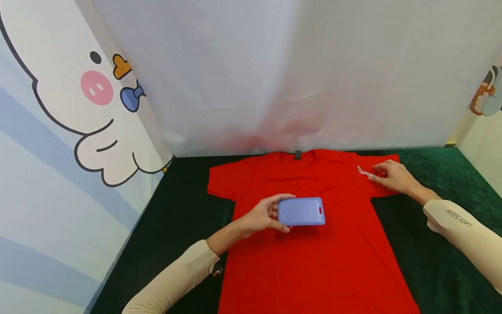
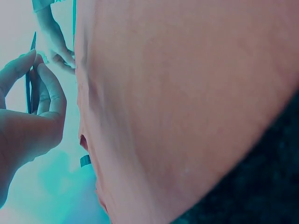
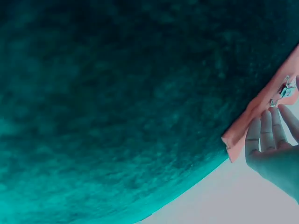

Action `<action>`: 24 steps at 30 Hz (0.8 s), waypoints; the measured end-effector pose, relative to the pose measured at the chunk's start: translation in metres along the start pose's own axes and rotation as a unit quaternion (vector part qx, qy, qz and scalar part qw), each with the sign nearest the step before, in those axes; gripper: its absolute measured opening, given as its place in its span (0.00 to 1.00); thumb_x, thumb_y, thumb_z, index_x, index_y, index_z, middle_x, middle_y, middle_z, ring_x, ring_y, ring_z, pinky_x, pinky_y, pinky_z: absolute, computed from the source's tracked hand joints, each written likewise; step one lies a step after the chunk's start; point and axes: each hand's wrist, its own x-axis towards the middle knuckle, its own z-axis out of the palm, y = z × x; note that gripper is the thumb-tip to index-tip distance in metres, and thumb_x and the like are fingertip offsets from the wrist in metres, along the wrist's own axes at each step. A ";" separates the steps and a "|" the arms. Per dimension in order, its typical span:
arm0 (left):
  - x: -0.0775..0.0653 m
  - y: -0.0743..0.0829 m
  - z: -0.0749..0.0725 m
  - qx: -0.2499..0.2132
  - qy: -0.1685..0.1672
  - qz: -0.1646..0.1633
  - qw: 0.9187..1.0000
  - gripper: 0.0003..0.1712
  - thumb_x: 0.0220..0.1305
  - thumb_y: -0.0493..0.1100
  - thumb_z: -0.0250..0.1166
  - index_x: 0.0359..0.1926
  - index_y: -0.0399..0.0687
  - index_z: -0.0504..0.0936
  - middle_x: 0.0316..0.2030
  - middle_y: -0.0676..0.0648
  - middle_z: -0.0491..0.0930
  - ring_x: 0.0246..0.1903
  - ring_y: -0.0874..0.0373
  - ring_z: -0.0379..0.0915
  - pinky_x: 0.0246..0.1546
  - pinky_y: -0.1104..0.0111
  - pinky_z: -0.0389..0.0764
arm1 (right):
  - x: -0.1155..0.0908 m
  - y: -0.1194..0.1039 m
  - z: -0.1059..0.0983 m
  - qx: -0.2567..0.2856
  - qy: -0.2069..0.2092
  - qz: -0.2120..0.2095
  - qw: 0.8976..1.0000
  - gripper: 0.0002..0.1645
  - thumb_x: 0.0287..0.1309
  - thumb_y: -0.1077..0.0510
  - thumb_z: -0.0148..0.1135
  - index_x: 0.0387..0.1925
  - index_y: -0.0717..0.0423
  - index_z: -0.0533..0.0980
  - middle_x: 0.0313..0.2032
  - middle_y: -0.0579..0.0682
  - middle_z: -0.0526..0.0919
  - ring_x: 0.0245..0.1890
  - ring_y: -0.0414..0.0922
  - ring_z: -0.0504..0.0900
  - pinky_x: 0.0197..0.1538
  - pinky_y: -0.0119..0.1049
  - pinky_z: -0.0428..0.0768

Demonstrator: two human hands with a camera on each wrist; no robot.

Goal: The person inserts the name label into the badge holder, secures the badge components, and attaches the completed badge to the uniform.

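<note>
My left hand (image 1: 263, 214) grips a lavender badge holder (image 1: 301, 211) by its left end, thumb below and fingers above. It is a rounded rectangle with a small slot at its right end, held over the middle of a red T-shirt (image 1: 298, 266). Seen edge-on in the left wrist view, the badge holder (image 2: 28, 88) is thin. On the shirt's right-hand sleeve lies a clear plastic strap clip (image 1: 365, 172) with small metal parts. Around its near end, my right hand (image 1: 394, 176) has thumb and fingers apart. Its fingers look nearly straight beside the strap clip (image 3: 281, 92) in the right wrist view.
The shirt lies spread, collar away from me, on a dark green cloth-covered table (image 1: 451, 174). A white curtain (image 1: 313, 78) rises behind the far edge. On the left stands a cartoon-printed panel (image 1: 51, 183). A small dark object (image 1: 218, 268) shows beside my left sleeve.
</note>
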 end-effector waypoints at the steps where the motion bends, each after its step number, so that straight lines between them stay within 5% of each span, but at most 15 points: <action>1: 0.000 0.000 0.000 -0.001 0.000 0.000 1.000 0.45 0.60 0.25 0.67 0.76 0.51 0.64 0.66 0.36 0.69 0.54 0.51 0.76 0.55 0.58 0.85 | 0.001 0.000 0.001 0.003 0.000 0.000 1.000 0.25 0.67 0.60 0.65 0.56 0.79 0.75 0.49 0.74 0.82 0.46 0.64 0.80 0.51 0.62 0.80; 6: 0.000 0.000 0.000 -0.008 0.001 0.000 1.000 0.45 0.61 0.25 0.66 0.76 0.51 0.64 0.66 0.35 0.69 0.54 0.51 0.77 0.55 0.58 0.86 | 0.005 -0.004 0.005 0.008 0.006 -0.007 1.000 0.20 0.66 0.62 0.66 0.51 0.77 0.79 0.43 0.69 0.84 0.41 0.60 0.82 0.46 0.57 0.82; 14: -0.002 0.000 -0.003 -0.004 0.012 -0.001 1.000 0.45 0.60 0.27 0.68 0.76 0.52 0.64 0.66 0.36 0.70 0.54 0.52 0.76 0.55 0.60 0.85 | 0.005 -0.014 0.007 0.013 0.010 0.000 1.000 0.15 0.66 0.63 0.65 0.48 0.73 0.83 0.37 0.62 0.87 0.32 0.45 0.78 0.34 0.34 0.76; 24: -0.003 0.002 -0.002 -0.009 0.021 -0.002 1.000 0.45 0.61 0.27 0.68 0.76 0.53 0.65 0.66 0.36 0.71 0.54 0.51 0.75 0.55 0.61 0.85 | -0.014 -0.029 0.003 0.022 0.061 -0.058 0.996 0.08 0.59 0.66 0.70 0.40 0.66 0.86 0.30 0.49 0.85 0.26 0.31 0.71 0.29 0.29 0.74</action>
